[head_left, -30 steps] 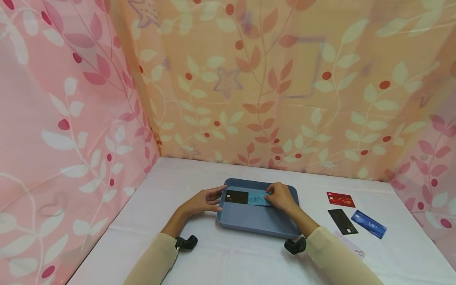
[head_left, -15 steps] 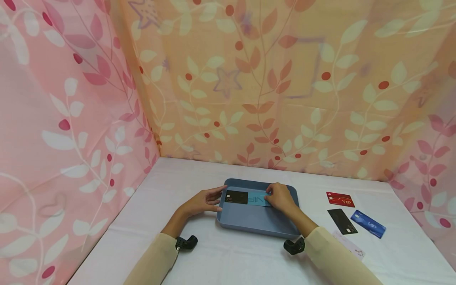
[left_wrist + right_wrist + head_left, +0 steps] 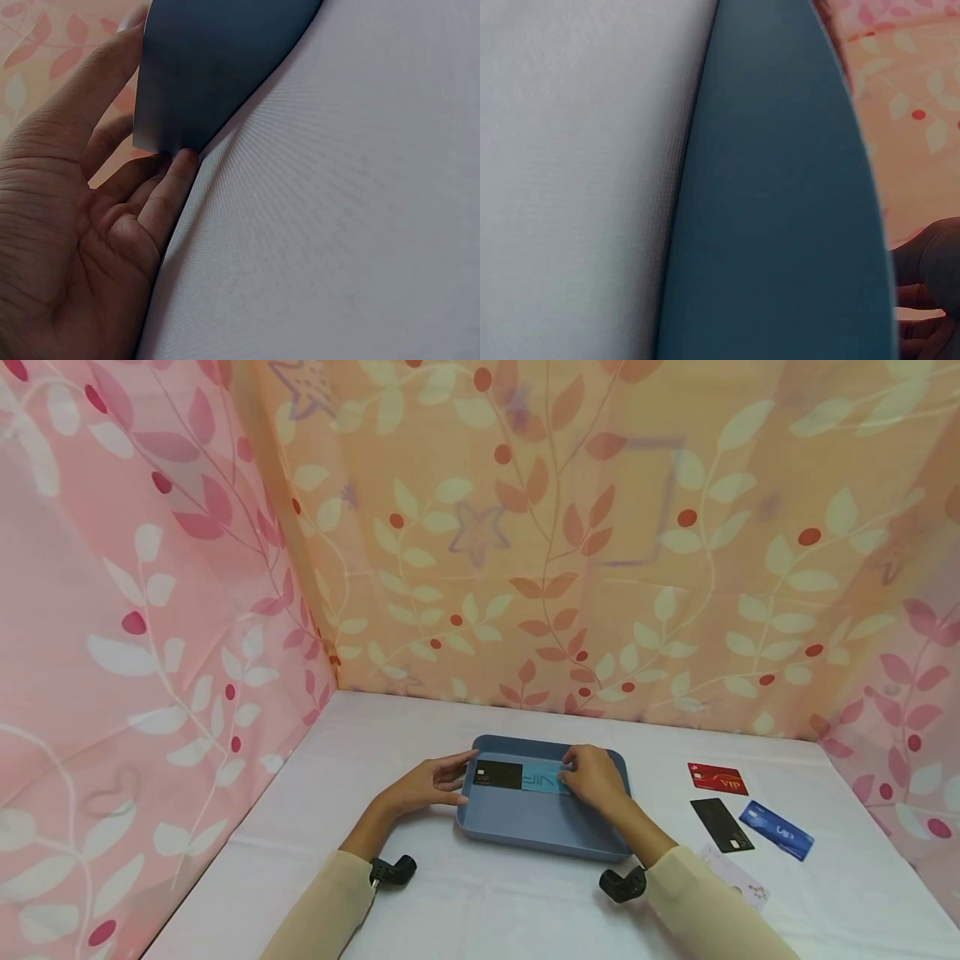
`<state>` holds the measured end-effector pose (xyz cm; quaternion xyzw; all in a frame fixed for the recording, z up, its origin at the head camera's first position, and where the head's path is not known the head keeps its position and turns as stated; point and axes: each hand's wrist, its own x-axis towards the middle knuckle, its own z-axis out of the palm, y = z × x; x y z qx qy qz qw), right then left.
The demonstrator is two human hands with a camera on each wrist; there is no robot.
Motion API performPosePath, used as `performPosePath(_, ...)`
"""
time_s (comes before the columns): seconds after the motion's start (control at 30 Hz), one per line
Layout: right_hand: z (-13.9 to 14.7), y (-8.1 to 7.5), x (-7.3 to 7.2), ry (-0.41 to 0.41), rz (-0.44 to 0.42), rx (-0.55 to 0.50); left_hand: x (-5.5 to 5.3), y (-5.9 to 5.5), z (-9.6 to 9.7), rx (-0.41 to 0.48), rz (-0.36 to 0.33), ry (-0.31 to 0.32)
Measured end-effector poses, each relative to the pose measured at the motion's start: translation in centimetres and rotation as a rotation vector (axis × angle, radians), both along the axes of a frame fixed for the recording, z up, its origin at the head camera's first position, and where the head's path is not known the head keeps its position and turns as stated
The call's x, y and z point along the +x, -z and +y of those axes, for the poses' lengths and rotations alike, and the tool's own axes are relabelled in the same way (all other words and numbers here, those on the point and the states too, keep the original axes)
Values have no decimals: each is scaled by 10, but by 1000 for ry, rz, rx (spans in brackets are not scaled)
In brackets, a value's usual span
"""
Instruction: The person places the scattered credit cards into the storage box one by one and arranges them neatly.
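A blue-grey tray (image 3: 517,822) stands on the white cloth with a black VIP card (image 3: 498,775) lying in it. Beside that card, end to end, lies a light blue VIP card (image 3: 540,779), its lettering reversed. My right hand (image 3: 592,777) holds the light blue card's right end with thumb and fingertips, covering that end. My left hand (image 3: 423,787) holds the tray's left side; the left wrist view shows its thumb at the rim and curled fingers against the outer wall (image 3: 202,75). In the right wrist view, the tray wall (image 3: 780,187) hides most of the right hand (image 3: 937,277).
Right of the tray, on the cloth, lie a red VIP card (image 3: 717,779), a black card (image 3: 722,825), a blue VIP card (image 3: 776,831) and a pale card (image 3: 738,877), partly under the right sleeve (image 3: 705,893). Patterned curtains (image 3: 480,527) enclose the back and sides.
The right hand stays at the light blue card's end, with only a slight shift of fingers and forearm. The left hand and the tray have not visibly moved.
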<state>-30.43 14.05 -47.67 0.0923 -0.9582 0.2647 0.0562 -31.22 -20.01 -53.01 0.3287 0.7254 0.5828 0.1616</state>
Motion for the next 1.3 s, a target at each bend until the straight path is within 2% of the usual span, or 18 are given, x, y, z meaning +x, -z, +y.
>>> performPosePath(0.47, 13, -23, 30, -98, 75, -106, -1, 0, 0, -7, 10, 3)
performPosePath(0.9, 28, -41, 60, -34, 57, -104, -1, 2, -1, -16, 18, -3)
performPosePath(1.3, 52, -46, 77, 41, 53, -123, -1, 0, -1, -28, 48, 0)
